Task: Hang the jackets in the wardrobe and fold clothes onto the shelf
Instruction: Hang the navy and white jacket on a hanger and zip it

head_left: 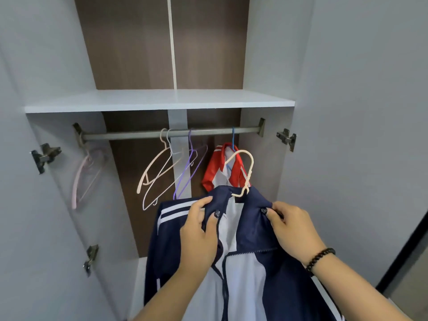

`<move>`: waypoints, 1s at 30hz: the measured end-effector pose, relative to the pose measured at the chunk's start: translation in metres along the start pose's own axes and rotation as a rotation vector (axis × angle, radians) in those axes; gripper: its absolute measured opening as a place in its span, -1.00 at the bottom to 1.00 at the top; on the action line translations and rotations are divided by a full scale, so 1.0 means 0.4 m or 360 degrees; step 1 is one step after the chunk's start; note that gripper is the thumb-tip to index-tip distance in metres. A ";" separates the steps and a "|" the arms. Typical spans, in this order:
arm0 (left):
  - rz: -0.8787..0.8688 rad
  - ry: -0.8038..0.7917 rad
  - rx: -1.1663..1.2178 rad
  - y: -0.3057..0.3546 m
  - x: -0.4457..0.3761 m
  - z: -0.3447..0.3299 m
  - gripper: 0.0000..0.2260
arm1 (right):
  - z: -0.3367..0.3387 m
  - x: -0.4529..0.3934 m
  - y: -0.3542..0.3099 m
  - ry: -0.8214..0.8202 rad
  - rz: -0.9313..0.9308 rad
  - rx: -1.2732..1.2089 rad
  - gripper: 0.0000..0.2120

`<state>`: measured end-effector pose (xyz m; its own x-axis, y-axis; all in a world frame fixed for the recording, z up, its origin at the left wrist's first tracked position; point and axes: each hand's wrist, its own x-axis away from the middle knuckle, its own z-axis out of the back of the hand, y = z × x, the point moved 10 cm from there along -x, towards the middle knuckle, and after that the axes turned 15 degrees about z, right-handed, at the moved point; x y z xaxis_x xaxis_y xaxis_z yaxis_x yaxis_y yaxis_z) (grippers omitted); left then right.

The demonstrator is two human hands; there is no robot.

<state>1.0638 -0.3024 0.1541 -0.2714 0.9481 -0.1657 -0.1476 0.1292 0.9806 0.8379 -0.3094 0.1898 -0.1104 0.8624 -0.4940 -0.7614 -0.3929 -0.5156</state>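
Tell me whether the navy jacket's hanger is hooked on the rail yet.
No: the cream hanger in the navy jacket has its hook below the rail, free in the air.

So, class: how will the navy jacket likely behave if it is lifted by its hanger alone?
The navy jacket looks floppy: it drapes and creases under the left hand and right hand. It may slide, since the cream hanger looks thin and smooth.

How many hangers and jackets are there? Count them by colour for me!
Cream hangers: 2
White hanger: 1
Purple hanger: 1
Pink hanger: 1
Blue hanger: 1
Red jacket: 1
Navy jacket: 1
Total: 8
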 end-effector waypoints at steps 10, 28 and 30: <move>0.0721 -0.0264 0.0030 -0.148 -0.276 -0.204 -0.68 | -0.067 -0.220 0.196 -0.0001 -0.0246 -0.0041 -0.66; 0.0882 0.0046 0.0282 -0.326 -0.649 -0.159 -0.77 | -0.331 -0.647 0.330 0.0094 -0.0802 -0.0973 -0.68; 0.0846 0.0090 0.0355 -0.319 -0.688 -0.147 -0.75 | -0.350 -0.683 0.322 0.0132 -0.0854 -0.1033 -0.80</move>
<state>1.1012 -0.5968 0.0684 -0.3047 0.8834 0.3561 0.2252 -0.2965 0.9281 0.8593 -0.6403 0.1602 0.2276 0.9682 -0.1041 -0.1764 -0.0642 -0.9822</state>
